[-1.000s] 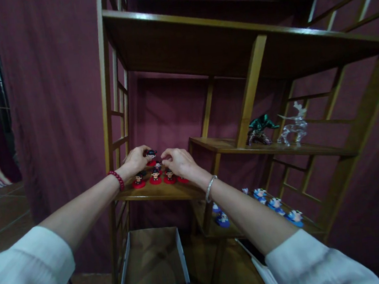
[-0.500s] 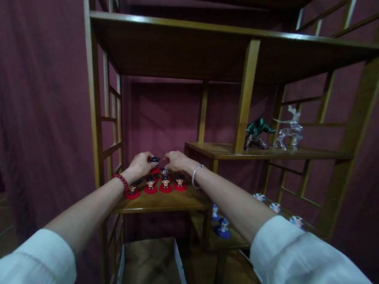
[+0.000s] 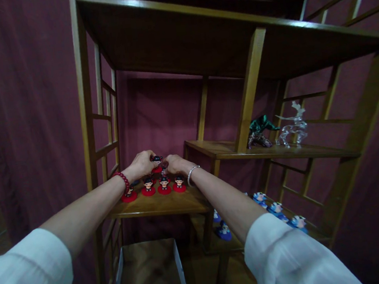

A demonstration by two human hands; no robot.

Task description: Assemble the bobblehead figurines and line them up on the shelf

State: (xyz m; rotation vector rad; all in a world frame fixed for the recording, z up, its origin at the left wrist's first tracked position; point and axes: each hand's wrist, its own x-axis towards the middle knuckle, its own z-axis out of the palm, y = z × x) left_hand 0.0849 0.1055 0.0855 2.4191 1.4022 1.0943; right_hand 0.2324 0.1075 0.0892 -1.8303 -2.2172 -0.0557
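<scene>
My left hand (image 3: 142, 163) is closed on a small figurine (image 3: 157, 161) with a black hat and red base, held above the lower-left shelf (image 3: 156, 206). Just beside it, my right hand (image 3: 175, 164) has its fingers pinched at the head of another dark-topped figurine (image 3: 164, 168); its lower part is mostly hidden behind the front row. In that row stand several matching figurines on red discs, among them one at the left (image 3: 128, 193), one near the middle (image 3: 148, 186) and one at the right (image 3: 179, 184) below my right wrist.
On the higher shelf at right stand a clear deer figure (image 3: 293, 127) and a dark green ornament (image 3: 260, 129). Lower down are blue-based figurines (image 3: 224, 231) and several blue-and-white ones (image 3: 276, 208). An open cardboard box (image 3: 150, 275) lies below. A wooden post (image 3: 252, 90) divides the shelves.
My right hand has come down and its fingers have closed at the rear figurine's head. My left hand still holds its figurine. The view has shifted slightly.
</scene>
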